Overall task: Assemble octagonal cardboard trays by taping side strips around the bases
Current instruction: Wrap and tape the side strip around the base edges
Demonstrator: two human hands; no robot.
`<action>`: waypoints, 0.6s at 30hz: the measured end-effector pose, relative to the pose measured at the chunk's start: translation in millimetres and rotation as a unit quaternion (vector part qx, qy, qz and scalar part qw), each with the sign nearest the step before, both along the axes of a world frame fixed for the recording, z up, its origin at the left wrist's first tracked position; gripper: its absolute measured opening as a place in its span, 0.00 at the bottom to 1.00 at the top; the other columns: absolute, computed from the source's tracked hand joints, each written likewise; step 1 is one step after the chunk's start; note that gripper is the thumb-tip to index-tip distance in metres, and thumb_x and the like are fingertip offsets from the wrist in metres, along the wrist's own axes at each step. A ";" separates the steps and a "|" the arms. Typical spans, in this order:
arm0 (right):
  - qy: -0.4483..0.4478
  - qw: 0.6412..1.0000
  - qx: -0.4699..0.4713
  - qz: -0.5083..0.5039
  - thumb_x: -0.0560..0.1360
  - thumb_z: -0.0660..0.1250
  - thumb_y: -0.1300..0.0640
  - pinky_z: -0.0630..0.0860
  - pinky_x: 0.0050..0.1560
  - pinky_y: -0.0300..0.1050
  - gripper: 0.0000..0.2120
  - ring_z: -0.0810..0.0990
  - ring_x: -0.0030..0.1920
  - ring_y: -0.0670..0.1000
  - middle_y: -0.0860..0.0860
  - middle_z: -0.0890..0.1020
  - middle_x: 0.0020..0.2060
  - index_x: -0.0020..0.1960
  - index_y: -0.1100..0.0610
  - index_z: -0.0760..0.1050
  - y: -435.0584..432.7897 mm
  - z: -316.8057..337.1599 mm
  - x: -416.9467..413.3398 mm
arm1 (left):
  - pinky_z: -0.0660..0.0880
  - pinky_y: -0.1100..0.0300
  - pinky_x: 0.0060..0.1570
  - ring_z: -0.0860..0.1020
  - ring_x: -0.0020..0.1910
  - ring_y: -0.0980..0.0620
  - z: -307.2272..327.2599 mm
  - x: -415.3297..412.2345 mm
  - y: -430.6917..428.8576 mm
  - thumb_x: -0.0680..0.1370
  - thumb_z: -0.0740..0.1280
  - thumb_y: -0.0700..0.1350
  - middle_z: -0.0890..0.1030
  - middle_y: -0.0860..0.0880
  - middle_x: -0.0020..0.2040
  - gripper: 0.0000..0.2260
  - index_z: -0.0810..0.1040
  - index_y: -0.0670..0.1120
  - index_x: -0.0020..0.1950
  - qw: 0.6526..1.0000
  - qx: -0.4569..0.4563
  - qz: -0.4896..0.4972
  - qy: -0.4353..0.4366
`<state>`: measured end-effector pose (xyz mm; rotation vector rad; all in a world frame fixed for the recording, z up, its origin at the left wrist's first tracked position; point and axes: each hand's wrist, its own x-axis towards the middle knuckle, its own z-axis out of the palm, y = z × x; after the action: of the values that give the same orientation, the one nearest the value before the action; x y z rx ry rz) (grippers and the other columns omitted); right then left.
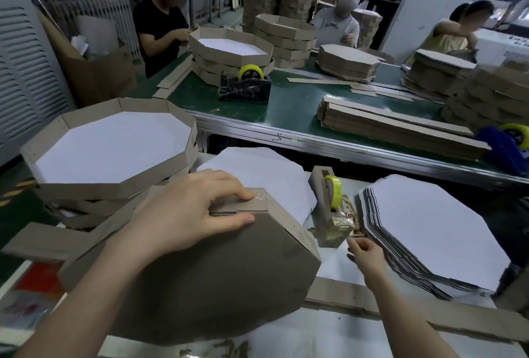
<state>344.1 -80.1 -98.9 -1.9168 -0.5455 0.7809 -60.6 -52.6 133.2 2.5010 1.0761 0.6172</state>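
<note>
A brown octagonal cardboard tray (217, 277) lies bottom-up and tilted in front of me. My left hand (183, 211) rests on its top corner, fingers pressing a taped side-strip seam (252, 200), thumb flat on the base. The strip's loose end (45, 240) sticks out to the left. My right hand (365, 251) pinches the tape end at the foot of a cardboard tape dispenser (329, 208) with a yellowish roll.
A stack of finished trays (108, 186) stands at my left. Flat white-faced bases (435, 231) are stacked at my right, another base (266, 174) lies behind the tray. A side strip (400, 309) lies near the front. Other people work at a green conveyor table (286, 111) beyond.
</note>
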 end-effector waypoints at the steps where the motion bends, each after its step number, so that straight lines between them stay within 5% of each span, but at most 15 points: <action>1: 0.002 1.000 0.003 0.017 0.79 0.67 0.65 0.80 0.50 0.53 0.03 0.81 0.43 0.56 0.62 0.82 0.45 0.46 0.61 0.78 1.6 5.8 -8.3 | 0.65 0.76 0.47 0.68 0.55 0.70 -0.6 0.1 0.2 0.68 0.58 0.71 0.76 0.67 0.55 0.24 0.80 0.63 0.56 1.000 0.000 0.002 0.006; 5: -0.037 0.995 0.027 0.093 0.79 0.65 0.67 0.79 0.35 0.45 0.06 0.78 0.31 0.51 0.59 0.81 0.37 0.51 0.63 0.80 14.6 52.8 -44.3 | 0.71 0.64 0.51 0.71 0.55 0.66 -1.1 -1.8 -0.7 0.68 0.59 0.74 0.76 0.68 0.55 0.25 0.79 0.63 0.57 1.000 -0.009 0.006 0.011; 8: -0.149 0.972 0.028 0.180 0.79 0.68 0.60 0.72 0.29 0.35 0.08 0.74 0.27 0.43 0.50 0.80 0.34 0.56 0.54 0.82 17.2 102.8 -73.0 | 0.69 0.68 0.50 0.71 0.54 0.69 0.2 -3.7 -3.4 0.67 0.61 0.71 0.75 0.71 0.52 0.24 0.79 0.62 0.57 1.000 -0.023 0.006 -0.011; 12: -0.160 0.938 0.057 0.303 0.77 0.70 0.62 0.71 0.29 0.36 0.32 0.72 0.26 0.46 0.47 0.82 0.31 0.73 0.43 0.59 10.9 175.1 -116.5 | 0.68 0.70 0.48 0.71 0.52 0.70 0.7 -5.4 -9.4 0.69 0.66 0.68 0.74 0.71 0.50 0.22 0.75 0.63 0.61 0.999 -0.035 0.021 -0.015; 15: -0.258 0.900 0.095 0.338 0.75 0.72 0.60 0.72 0.33 0.34 0.16 0.76 0.29 0.43 0.47 0.85 0.35 0.63 0.58 0.77 -0.1 224.3 -150.0 | 0.70 0.65 0.50 0.71 0.50 0.76 -0.7 -5.1 -12.9 0.72 0.64 0.66 0.73 0.72 0.50 0.18 0.73 0.63 0.59 0.995 -0.053 0.041 -0.069; 18: -0.283 0.865 0.141 0.390 0.76 0.71 0.60 0.80 0.46 0.49 0.11 0.84 0.41 0.50 0.47 0.86 0.38 0.58 0.55 0.80 -15.4 261.4 -182.3 | 0.75 0.60 0.54 0.73 0.53 0.72 0.8 -3.7 -13.3 0.80 0.58 0.58 0.77 0.68 0.52 0.11 0.75 0.60 0.59 0.977 -0.085 0.071 -0.180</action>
<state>161.9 -95.5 162.5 -1.6030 -1.7731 0.5473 -64.3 -65.9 134.0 2.0763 1.1169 0.9347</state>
